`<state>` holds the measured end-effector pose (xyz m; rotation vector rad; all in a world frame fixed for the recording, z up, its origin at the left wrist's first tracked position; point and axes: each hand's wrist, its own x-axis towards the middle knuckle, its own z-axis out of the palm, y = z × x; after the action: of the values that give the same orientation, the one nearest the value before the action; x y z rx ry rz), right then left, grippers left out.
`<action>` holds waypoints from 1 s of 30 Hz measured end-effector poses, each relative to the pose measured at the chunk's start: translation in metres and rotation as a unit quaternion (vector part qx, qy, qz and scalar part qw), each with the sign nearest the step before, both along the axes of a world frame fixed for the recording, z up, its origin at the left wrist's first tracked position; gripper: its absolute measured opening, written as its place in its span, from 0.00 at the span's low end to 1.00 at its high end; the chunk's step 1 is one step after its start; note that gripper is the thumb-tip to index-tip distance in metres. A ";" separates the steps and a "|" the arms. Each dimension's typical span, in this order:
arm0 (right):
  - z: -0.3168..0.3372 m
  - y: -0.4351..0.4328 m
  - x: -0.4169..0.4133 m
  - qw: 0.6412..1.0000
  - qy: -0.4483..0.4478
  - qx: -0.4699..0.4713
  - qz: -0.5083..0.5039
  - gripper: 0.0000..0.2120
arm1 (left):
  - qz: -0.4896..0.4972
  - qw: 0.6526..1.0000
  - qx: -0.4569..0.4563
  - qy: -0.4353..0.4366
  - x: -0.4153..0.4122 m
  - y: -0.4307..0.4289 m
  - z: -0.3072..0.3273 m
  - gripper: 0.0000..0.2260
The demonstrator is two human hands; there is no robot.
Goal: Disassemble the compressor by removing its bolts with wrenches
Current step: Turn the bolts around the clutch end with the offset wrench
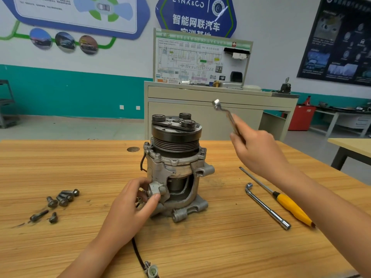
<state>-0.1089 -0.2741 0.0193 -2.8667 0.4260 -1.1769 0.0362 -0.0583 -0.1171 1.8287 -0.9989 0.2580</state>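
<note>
a wooden table (60, 157) with striped grain fills the foreground. behind it stands a beige cabinet (200, 111) carrying an upright board (190, 61) printed with a wiring diagram. the wall (70, 91) is white above and teal below, with two sockets (121, 107) low down. a blue sign (195, 17) and a dark poster (341, 41) hang on it. the floor (70, 127) is grey. a red cabinet (301, 117) and a second table (353, 146) stand at the right, a metal rack (6, 103) at the left edge.

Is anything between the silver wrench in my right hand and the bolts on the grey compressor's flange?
Nothing visible does. The right hand holds the slim silver wrench in open air right of the grey metal compressor, whose right flange bolt sits exposed beneath the black ribbed pulley.
</note>
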 end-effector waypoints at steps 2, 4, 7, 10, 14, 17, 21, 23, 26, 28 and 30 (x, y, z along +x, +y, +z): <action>-0.005 0.009 -0.021 0.997 0.073 -0.023 -0.033 0.23 | 0.001 1.000 -0.004 0.002 -0.001 0.000 0.000 0.11; -0.008 0.015 -0.031 0.989 0.125 -0.038 -0.062 0.23 | 0.001 1.000 -0.007 0.004 -0.001 0.000 0.000 0.11; -0.009 0.025 -0.032 0.980 0.172 -0.044 -0.090 0.24 | 0.001 1.000 -0.009 0.009 -0.002 0.000 0.000 0.11; -0.006 0.034 -0.026 0.958 0.238 -0.091 -0.134 0.24 | -0.001 1.000 -0.007 0.009 -0.003 0.001 0.001 0.11; -0.001 0.050 -0.015 0.915 0.305 -0.200 -0.175 0.28 | 0.003 1.000 -0.003 0.011 -0.003 0.000 0.001 0.11; 0.001 0.055 -0.014 0.891 0.333 -0.260 -0.168 0.31 | 0.004 1.000 -0.003 0.015 -0.003 0.000 0.000 0.11; 0.008 0.035 -0.017 0.892 0.328 -0.269 -0.154 0.24 | 0.002 1.000 -0.003 0.016 -0.003 0.000 0.001 0.11; 0.015 0.024 -0.015 0.884 0.330 -0.298 -0.143 0.20 | 0.000 1.000 -0.006 0.013 -0.003 0.000 0.002 0.11; 0.022 0.008 -0.004 0.874 0.320 -0.337 -0.144 0.15 | -0.003 1.000 -0.005 0.013 -0.003 0.000 0.002 0.11; 0.020 -0.007 0.012 0.880 0.316 -0.318 -0.157 0.14 | -0.001 1.000 -0.004 0.011 -0.003 -0.001 0.002 0.11; 0.012 -0.019 0.031 0.907 0.291 -0.271 -0.139 0.12 | -0.004 1.000 -0.006 0.014 0.000 -0.001 0.001 0.12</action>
<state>-0.0782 -0.2932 0.0309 -3.7458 0.6126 -0.4547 0.0362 -0.0592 -0.1165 1.8124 -0.9826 0.2341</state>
